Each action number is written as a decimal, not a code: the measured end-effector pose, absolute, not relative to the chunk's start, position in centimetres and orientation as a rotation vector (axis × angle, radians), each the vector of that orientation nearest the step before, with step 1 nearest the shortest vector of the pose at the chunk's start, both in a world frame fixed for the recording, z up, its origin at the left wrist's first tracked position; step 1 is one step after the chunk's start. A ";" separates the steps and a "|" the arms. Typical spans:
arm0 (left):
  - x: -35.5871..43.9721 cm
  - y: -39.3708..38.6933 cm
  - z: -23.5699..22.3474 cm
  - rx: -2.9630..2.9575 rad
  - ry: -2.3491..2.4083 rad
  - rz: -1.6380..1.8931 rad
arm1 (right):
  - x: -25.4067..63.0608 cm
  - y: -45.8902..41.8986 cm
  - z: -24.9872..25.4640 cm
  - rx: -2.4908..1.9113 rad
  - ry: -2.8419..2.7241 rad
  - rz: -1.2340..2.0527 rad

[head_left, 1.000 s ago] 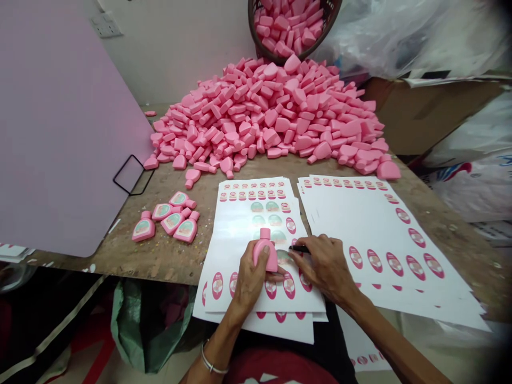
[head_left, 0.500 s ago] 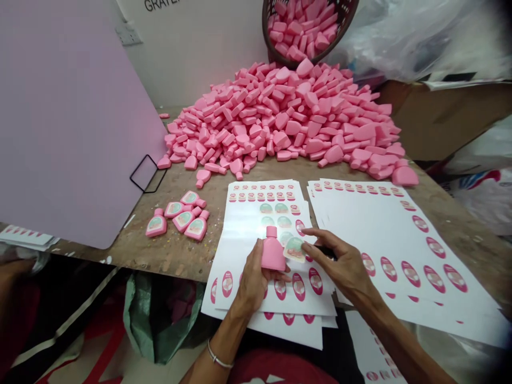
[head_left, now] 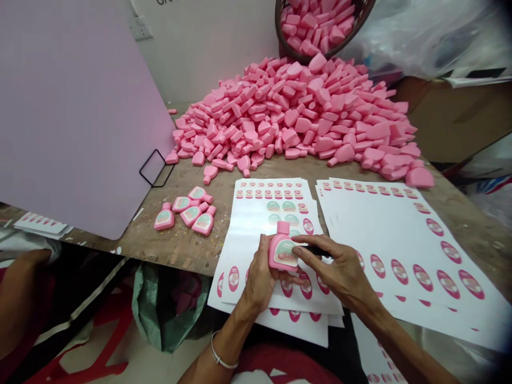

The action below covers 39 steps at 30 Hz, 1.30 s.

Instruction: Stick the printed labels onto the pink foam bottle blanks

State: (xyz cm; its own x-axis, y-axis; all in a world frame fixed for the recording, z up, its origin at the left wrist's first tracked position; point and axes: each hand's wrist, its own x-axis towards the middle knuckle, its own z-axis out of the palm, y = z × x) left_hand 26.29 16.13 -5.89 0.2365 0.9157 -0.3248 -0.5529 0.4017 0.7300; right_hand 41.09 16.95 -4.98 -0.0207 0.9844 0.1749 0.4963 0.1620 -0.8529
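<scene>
My left hand (head_left: pixel 259 274) grips a small pink bottle (head_left: pixel 283 228) upright, its flat front facing me. A green-and-cream label (head_left: pixel 285 253) lies against that front. My right hand (head_left: pixel 336 264) pinches at the label's right edge with thumb and forefinger. A slim black tool (head_left: pixel 318 250) is tucked in the same hand; its tip is hidden, so its kind does not show. Beneath both hands is a stack of sticker sheets (head_left: pixel 256 234) with small labels, green labels and pink ovals.
Several labelled pink bottles (head_left: pixel 203 223) lie to the left. Behind is a large heap of plain bottles (head_left: pixel 280 117), with a tipped brown basket (head_left: pixel 280 32). More sticker sheets (head_left: pixel 372 224) lie right. A pink panel (head_left: pixel 80 106) stands left; another person's arm (head_left: pixel 24 298) shows lower left.
The label, held beside the bottle before, now lies against its front. My right hand has closed in on the bottle. The whole view has shifted slightly.
</scene>
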 end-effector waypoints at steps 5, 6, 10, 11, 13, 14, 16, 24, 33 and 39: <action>26.3 16.2 -5.8 0.547 0.827 1.075 | 40.9 17.1 -4.9 -1.439 -1.647 0.766; 26.3 16.2 -5.8 0.550 0.828 1.073 | 40.8 17.1 -4.9 -1.439 -1.652 0.766; 26.1 16.2 -6.0 0.553 0.834 1.071 | 40.8 17.2 -5.0 -1.436 -1.686 0.751; 26.1 16.2 -6.1 0.552 0.833 1.072 | 40.8 17.3 -5.0 -1.431 -1.693 0.742; 25.9 16.2 -6.1 0.549 0.827 1.068 | 40.8 17.4 -5.0 -1.417 -1.707 0.717; 25.9 16.2 -6.2 0.551 0.821 1.066 | 40.8 17.4 -5.0 -1.407 -1.716 0.699; 25.8 16.2 -6.1 0.579 0.799 1.067 | 40.7 17.5 -5.1 -1.378 -1.748 0.640; 25.4 16.0 -5.4 0.709 0.732 1.024 | 41.3 17.5 -5.1 -1.309 -2.095 0.128; 25.6 15.5 -5.1 0.714 0.694 0.980 | 41.2 18.7 -5.0 -1.517 -1.753 0.686; 25.0 15.3 -5.2 0.698 0.692 1.012 | 40.6 19.3 -5.5 -1.513 -1.379 1.013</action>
State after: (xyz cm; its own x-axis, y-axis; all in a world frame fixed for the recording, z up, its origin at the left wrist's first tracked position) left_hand 24.99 15.27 -5.20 0.3648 0.9124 -0.1855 -0.5042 0.3611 0.7845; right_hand 40.57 19.34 -5.53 0.0716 0.9970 -0.0294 0.3264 -0.0513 -0.9438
